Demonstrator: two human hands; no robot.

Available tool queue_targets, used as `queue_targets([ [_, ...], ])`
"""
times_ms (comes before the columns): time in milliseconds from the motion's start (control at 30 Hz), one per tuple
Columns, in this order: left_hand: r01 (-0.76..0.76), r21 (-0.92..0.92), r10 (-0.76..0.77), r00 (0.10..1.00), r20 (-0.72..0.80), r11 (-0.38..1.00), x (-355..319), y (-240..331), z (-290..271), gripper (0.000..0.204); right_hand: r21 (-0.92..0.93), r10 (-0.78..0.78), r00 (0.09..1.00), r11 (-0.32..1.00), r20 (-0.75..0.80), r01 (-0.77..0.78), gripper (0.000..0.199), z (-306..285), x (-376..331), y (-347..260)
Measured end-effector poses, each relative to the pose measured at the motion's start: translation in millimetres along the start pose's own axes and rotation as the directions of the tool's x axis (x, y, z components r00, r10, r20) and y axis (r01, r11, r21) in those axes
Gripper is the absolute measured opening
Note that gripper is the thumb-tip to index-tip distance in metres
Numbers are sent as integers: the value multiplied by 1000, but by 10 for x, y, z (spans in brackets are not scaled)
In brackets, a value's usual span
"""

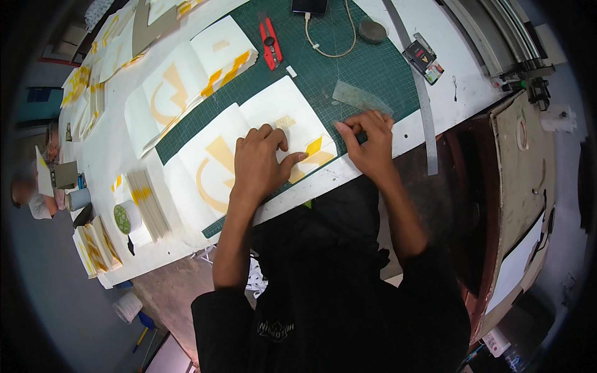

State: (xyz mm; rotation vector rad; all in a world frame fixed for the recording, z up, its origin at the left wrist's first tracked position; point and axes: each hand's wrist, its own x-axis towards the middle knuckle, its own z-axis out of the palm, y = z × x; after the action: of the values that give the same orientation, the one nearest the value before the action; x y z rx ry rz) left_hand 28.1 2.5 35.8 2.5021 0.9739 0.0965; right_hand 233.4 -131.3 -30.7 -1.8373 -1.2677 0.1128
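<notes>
A white printed paper piece with folds, pale orange graphics and a yellow stripe lies in front of me. My left hand rests on it, fingers bent and thumb stretched out toward the yellow stripe. Just off its right edge, my right hand is held with fingers curled and thumb close to the index finger; whatever is in the pinch, if anything, is too small to tell. Touching or just beyond those fingers is a clear plastic strip. Under all of this spreads a green cutting mat.
Beyond lie a red cutter knife, a cable, a round dark object and a long metal ruler. More printed papers and stacks with a tape roll stand left. A person is at far left.
</notes>
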Motion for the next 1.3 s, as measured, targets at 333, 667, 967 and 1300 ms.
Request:
queue_targets([
  [333, 46, 1, -46, 976, 215, 999, 293, -98, -150, 44, -242, -81, 992, 969, -96, 56, 14, 201, -361, -392],
  [667, 96, 46, -105, 951, 291, 994, 414, -85, -196, 43, -66, -174, 985, 983, -4, 174, 16, 618, -558, -1065],
  [967, -70, -162, 81, 995, 62, 984, -30, 163, 66, 38, -65, 74, 922, 992, -381, -107, 13, -34, -165, -139],
  [1300, 7, -829, -606, 685, -404, 560, -387, -576, -935, 10, -108, 42, 918, 990, -395, -92, 14, 24, -203, -75],
])
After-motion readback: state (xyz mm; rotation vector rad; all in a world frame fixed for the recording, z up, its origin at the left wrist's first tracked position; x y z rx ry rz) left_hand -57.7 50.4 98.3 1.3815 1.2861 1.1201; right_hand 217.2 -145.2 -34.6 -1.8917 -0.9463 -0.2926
